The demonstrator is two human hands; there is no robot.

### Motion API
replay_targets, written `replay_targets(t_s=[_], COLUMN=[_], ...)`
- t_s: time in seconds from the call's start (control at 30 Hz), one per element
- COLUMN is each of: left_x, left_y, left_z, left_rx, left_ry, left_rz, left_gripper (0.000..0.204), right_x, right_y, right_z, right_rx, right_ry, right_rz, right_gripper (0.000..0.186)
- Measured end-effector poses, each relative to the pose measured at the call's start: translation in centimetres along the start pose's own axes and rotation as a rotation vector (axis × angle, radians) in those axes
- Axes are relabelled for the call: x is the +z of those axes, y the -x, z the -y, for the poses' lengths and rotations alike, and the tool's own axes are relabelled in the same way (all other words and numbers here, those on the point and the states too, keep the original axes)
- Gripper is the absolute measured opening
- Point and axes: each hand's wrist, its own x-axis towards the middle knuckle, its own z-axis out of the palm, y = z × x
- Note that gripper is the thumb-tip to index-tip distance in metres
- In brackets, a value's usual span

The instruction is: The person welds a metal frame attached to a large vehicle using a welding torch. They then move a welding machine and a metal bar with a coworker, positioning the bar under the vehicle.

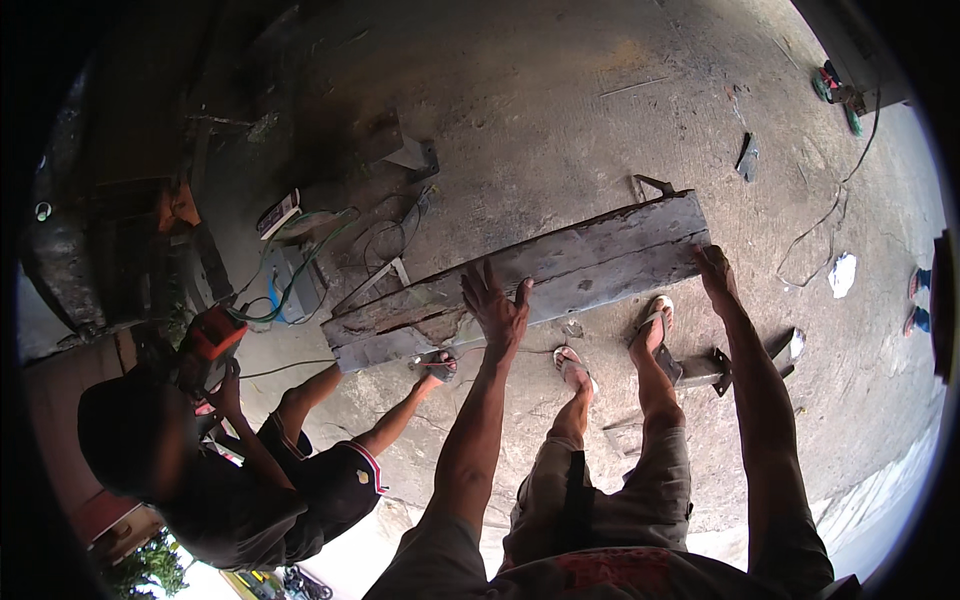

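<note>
A long, worn wooden bench [600, 265] with weathered planks and thin metal legs stands slanted before me, its right end farther away. My left hand [497, 308] rests over the middle of its top, open, fingers spread and thumb held apart. At the right end, my right hand [714, 275] is closed at the near corner, fingers bent over the edge. Part of its grip is hidden under the hand's own back.
On the left a co-worker in dark clothes [240, 510] holds a red-and-black tool [213, 335]. Green cables [290, 290] and a blue-grey box [297, 283] lie near the bench's left end. A metal piece with plates [700, 371] is by my right foot; a glove [747, 158] lies beyond.
</note>
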Motion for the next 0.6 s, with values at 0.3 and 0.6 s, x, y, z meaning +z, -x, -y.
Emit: replay_targets(t_s=[0.3,0.6], left_x=[4.3,7.0], left_y=[8.1,7.2], left_z=[2.0,4.1], left_rx=[-1.381,-0.983], left_ry=[1.504,2.214], left_rz=[0.050,0.047], left_gripper=[0.094,0.063], right_x=[0.0,-0.1], right_y=[-1.0,-0.6], right_z=[-0.5,0.7], right_rx=[0.017,0.106], right_ry=[-0.068,-0.066], right_rz=[0.012,0.011], right_gripper=[0.054,0.051])
